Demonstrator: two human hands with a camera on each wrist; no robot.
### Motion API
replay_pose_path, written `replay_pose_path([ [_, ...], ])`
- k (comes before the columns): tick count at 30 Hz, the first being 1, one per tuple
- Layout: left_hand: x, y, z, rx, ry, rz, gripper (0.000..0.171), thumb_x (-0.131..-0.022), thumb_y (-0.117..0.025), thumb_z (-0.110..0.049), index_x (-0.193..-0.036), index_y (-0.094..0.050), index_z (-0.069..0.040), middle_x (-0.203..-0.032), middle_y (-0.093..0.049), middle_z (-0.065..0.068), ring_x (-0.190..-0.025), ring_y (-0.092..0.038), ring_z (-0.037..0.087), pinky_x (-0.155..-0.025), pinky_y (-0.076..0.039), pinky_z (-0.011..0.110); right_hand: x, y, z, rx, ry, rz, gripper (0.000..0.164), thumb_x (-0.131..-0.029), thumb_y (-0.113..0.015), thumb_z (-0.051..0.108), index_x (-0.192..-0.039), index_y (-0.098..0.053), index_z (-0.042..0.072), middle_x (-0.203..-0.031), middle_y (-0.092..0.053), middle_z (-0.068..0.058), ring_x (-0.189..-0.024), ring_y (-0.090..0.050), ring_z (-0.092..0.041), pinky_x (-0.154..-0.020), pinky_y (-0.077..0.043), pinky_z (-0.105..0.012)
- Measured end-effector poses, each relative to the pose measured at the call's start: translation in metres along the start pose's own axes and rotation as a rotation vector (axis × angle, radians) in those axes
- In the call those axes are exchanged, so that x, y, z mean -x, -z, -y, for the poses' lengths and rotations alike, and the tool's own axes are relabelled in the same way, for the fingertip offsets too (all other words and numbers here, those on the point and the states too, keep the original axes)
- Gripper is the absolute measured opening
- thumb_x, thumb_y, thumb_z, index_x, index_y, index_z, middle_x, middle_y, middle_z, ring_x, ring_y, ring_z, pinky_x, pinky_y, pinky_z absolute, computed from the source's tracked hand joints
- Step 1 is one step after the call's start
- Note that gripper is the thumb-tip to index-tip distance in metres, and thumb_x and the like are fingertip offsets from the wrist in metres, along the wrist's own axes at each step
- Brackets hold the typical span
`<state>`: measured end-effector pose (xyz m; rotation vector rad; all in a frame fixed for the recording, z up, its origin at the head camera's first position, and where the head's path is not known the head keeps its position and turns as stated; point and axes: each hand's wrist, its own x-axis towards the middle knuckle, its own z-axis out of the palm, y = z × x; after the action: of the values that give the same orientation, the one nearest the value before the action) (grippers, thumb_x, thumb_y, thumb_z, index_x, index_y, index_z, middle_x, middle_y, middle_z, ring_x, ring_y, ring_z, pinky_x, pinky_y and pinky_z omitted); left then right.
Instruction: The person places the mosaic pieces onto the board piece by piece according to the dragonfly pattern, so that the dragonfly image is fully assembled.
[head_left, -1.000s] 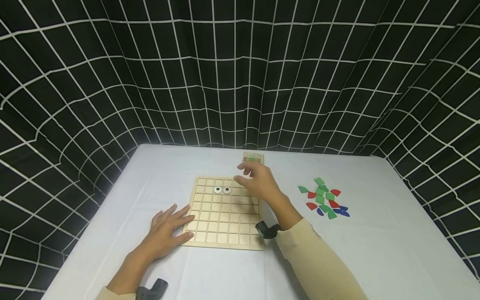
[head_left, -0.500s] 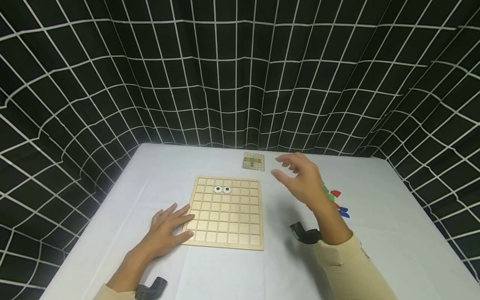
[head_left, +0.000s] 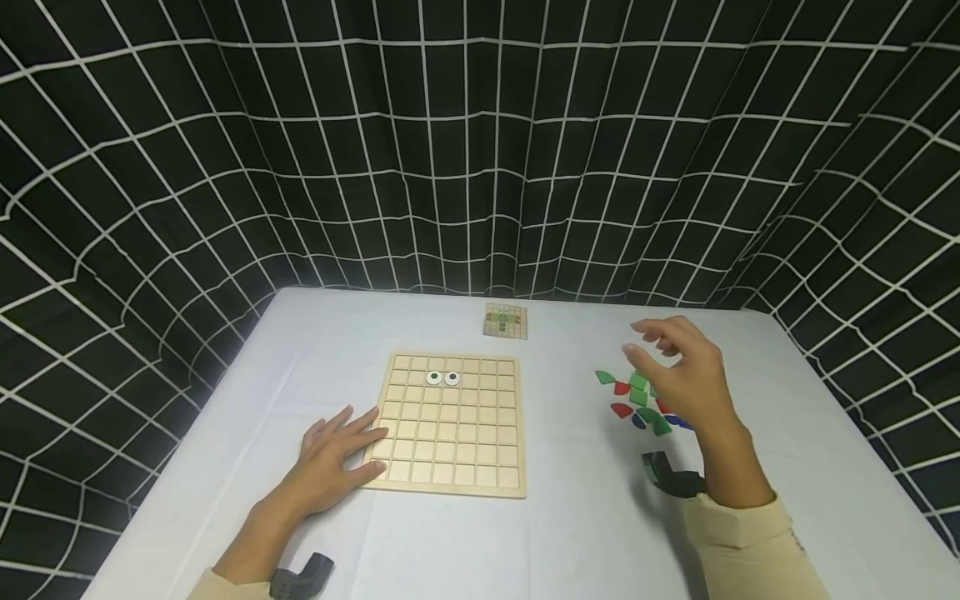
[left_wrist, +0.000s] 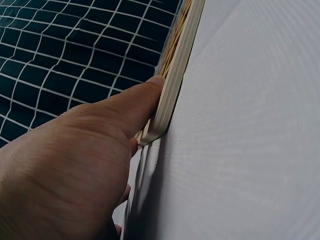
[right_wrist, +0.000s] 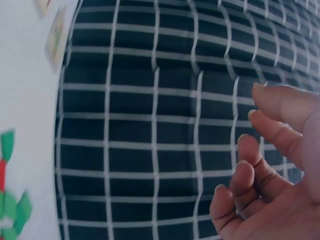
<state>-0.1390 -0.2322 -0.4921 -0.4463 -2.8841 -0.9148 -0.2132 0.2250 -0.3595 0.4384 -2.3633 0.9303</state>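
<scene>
A wooden grid board lies flat on the white table, with two round eye pieces in cells near its top. The left hand, fingers spread, rests at the board's left edge; in the left wrist view its thumb touches the rim. The right hand hovers above loose green, red and blue pieces on the right. Its fingers are loosely bent and hold nothing. The hand hides part of the pile. Some green pieces show at the lower left of the right wrist view.
A small pattern card lies behind the board near the table's back edge. Black curtains with a white grid surround the white table. A dark wrist-worn device sits on each arm.
The right hand has moved right from above the board and card to above the loose pieces, uncovering the card. The left hand stays at the board's edge.
</scene>
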Motion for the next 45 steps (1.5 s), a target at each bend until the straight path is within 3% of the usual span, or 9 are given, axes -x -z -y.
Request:
replay_pose_path([
  [3, -0.001, 0.0, 0.0, 0.001, 0.006, 0.007, 0.051, -0.083, -0.073, -0.045, -0.126, -0.065, -0.02, -0.147, -0.043, 0.002, -0.14, -0.022, 0.038, -0.109, -0.002, 0.062, 0.003, 0.002, -0.018, 0.019, -0.067, 0.011, 0.028, -0.083, -0.075, 0.007, -0.111, -0.069, 0.004, -0.095, -0.062, -0.012, -0.085, -0.049, -0.022, -0.073, -0.042, -0.031],
  [8, -0.002, -0.002, 0.001, -0.003, 0.011, 0.014, 0.051, -0.083, -0.071, -0.048, -0.126, -0.065, -0.021, -0.147, -0.043, 0.002, -0.14, -0.022, 0.037, -0.109, -0.003, 0.062, 0.009, -0.002, -0.047, 0.042, -0.219, 0.064, 0.028, -0.09, -0.07, 0.015, -0.116, -0.067, 0.004, -0.099, -0.06, -0.014, -0.088, -0.049, -0.027, -0.077, -0.045, -0.041],
  [11, -0.003, -0.002, 0.001, 0.0, 0.013, 0.015, 0.051, -0.083, -0.072, -0.047, -0.126, -0.065, -0.021, -0.147, -0.043, 0.002, -0.14, -0.022, 0.037, -0.109, -0.002, 0.061, 0.015, -0.014, -0.09, 0.092, -0.271, 0.076, 0.033, -0.092, -0.067, 0.034, -0.117, -0.068, 0.013, -0.099, -0.059, -0.006, -0.087, -0.049, -0.019, -0.07, -0.048, -0.039],
  [15, -0.003, -0.001, 0.0, -0.005, 0.017, 0.02, 0.051, -0.083, -0.071, -0.048, -0.127, -0.065, -0.021, -0.148, -0.043, 0.002, -0.14, -0.022, 0.037, -0.109, -0.002, 0.061, 0.021, -0.031, -0.14, 0.08, -0.288, 0.07, 0.034, -0.089, -0.069, 0.04, -0.116, -0.069, 0.018, -0.095, -0.059, -0.002, -0.085, -0.048, -0.016, -0.065, -0.047, -0.035],
  [23, -0.003, 0.002, 0.0, -0.01, 0.01, 0.019, 0.051, -0.084, -0.071, -0.047, -0.127, -0.065, -0.02, -0.148, -0.043, 0.002, -0.14, -0.021, 0.037, -0.109, -0.002, 0.06, 0.024, -0.031, -0.11, 0.067, -0.359, 0.129, 0.031, -0.09, -0.069, 0.03, -0.113, -0.067, 0.008, -0.092, -0.06, -0.007, -0.084, -0.049, -0.023, -0.053, -0.043, -0.036],
  [26, -0.003, 0.002, 0.001, -0.008, -0.003, 0.012, 0.051, -0.083, -0.072, -0.046, -0.126, -0.065, -0.019, -0.147, -0.043, 0.003, -0.14, -0.022, 0.038, -0.109, -0.002, 0.061, 0.024, -0.032, -0.1, 0.044, -0.378, 0.159, 0.028, -0.09, -0.068, 0.022, -0.112, -0.066, 0.004, -0.092, -0.06, -0.011, -0.084, -0.048, -0.026, -0.058, -0.041, -0.037],
  [32, -0.002, 0.0, 0.003, -0.016, 0.007, 0.007, 0.051, -0.082, -0.072, -0.047, -0.125, -0.066, -0.02, -0.147, -0.044, 0.002, -0.14, -0.023, 0.037, -0.109, -0.004, 0.061, 0.025, -0.044, -0.099, 0.059, -0.356, 0.247, 0.028, -0.09, -0.068, 0.015, -0.114, -0.066, 0.002, -0.095, -0.06, -0.013, -0.086, -0.051, -0.029, -0.064, -0.045, -0.037],
  [37, 0.0, -0.001, 0.003, -0.018, 0.01, 0.004, 0.051, -0.082, -0.072, -0.047, -0.125, -0.066, -0.021, -0.147, -0.044, 0.001, -0.14, -0.024, 0.036, -0.109, -0.005, 0.06, 0.027, -0.05, -0.102, 0.066, -0.305, 0.305, 0.028, -0.09, -0.068, 0.014, -0.115, -0.065, 0.002, -0.097, -0.06, -0.016, -0.09, -0.055, -0.034, -0.073, -0.048, -0.049],
  [45, 0.0, 0.0, 0.002, -0.008, 0.031, 0.028, 0.052, -0.083, -0.071, -0.048, -0.127, -0.065, -0.022, -0.148, -0.042, -0.001, -0.141, -0.021, 0.034, -0.11, -0.002, 0.059, 0.029, -0.055, -0.108, 0.112, -0.294, 0.318, 0.03, -0.089, -0.069, 0.016, -0.117, -0.064, 0.004, -0.1, -0.06, -0.018, -0.096, -0.05, -0.036, -0.076, -0.046, -0.054],
])
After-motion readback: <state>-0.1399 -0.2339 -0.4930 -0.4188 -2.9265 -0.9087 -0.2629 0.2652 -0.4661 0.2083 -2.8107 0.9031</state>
